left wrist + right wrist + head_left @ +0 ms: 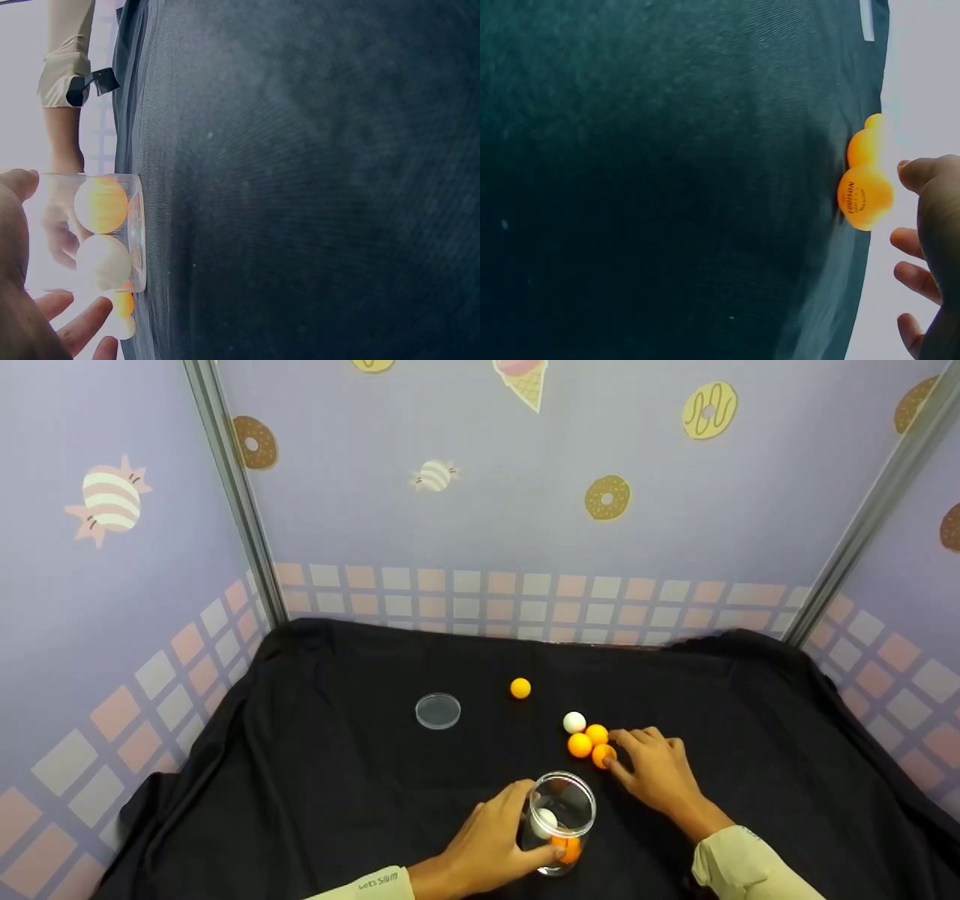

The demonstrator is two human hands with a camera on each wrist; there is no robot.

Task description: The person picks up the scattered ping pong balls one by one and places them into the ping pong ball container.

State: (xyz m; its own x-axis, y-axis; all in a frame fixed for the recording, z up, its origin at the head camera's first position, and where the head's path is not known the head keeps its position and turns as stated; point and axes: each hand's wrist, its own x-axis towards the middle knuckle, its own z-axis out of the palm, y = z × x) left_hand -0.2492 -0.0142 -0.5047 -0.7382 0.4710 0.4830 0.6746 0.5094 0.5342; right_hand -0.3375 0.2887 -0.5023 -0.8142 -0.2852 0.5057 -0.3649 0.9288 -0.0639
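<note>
My left hand (491, 836) grips a clear plastic jar (561, 802) upright on the black cloth, thumb on the near side and fingers round the left. Inside the jar lie a white ping-pong ball (103, 262) and an orange ping-pong ball (101, 205). To the jar's upper right, my right hand (658, 769) reaches down beside a cluster of three orange balls and a white ball (574, 722). Its thumb tip overlaps the nearest orange ball (602, 753) in the head view, and its index fingertip is beside another orange ball (597, 734). The right fingers are spread and loosely bent.
A single orange ball (520, 688) sits farther back on the black cloth (360, 810). Left of it lies a round clear lid (438, 711). Patterned panels (480, 510) enclose the table at the back and both sides.
</note>
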